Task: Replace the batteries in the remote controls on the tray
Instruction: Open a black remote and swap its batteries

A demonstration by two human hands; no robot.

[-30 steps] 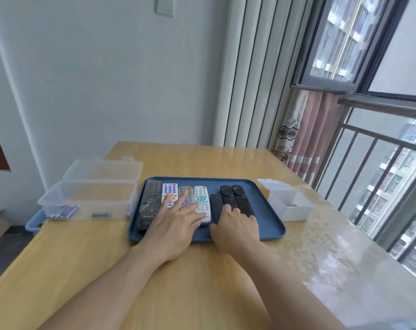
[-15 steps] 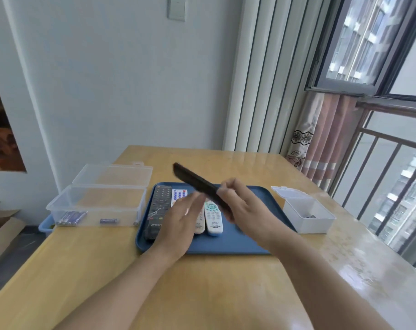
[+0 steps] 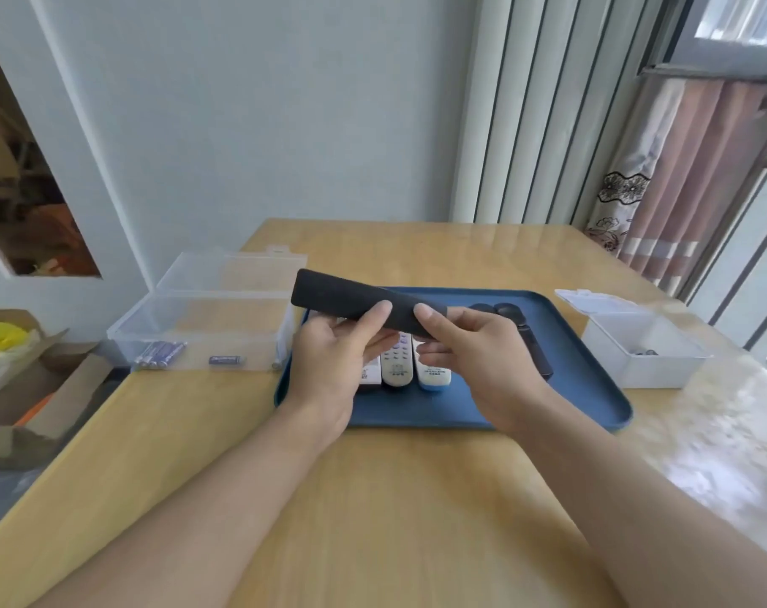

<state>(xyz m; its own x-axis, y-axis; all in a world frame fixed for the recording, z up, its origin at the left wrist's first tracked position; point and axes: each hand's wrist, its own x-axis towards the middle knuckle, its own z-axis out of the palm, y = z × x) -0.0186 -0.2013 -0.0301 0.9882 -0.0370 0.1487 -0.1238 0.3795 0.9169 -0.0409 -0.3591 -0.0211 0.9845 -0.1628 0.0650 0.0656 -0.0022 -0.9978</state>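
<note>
- black remote (image 3: 355, 305): long slim bar, matte, slightly grainy-looking surface, rounded end at upper left; plain side faces cam, no buttons seen on it. held in the air above the tray, tilted, left end higher.
- left hand (image 3: 329, 366): grips remote near its middle, thumb on top, fingers curled under.
- right hand (image 3: 474, 357): pinches remote's right end, thumb on top, fingers under.
- tray (image 3: 592, 388): dark blue, smooth plastic look, rounded corners w/ low raised rim; sits on table in front of the person.
- on tray, under the hands: three pale remotes (image 3: 397, 370) side by side, glossy, rounded lower ends, small coloured buttons; upper parts hidden by hands.
- right of those: two more black remotes (image 3: 504, 311), round tops, lying close together; mostly hidden behind right hand.
- table (image 3: 417, 498): light wood grain, glossy; strong glare on right side.
- clear box (image 3: 197, 318): see-thru plastic, rectangular, hinged lid open to the back; just left of tray. inside: a bunch of batteries (image 3: 160, 354) w/ blue-purple wraps at front left, one more lying alone near front middle.
- small white box (image 3: 645, 353): translucent plastic, lid flipped open, right of tray; a few small dark bits inside, too small to tell what.
- cardboard box (image 3: 44, 388) at far left, below table level, flaps open.
</note>
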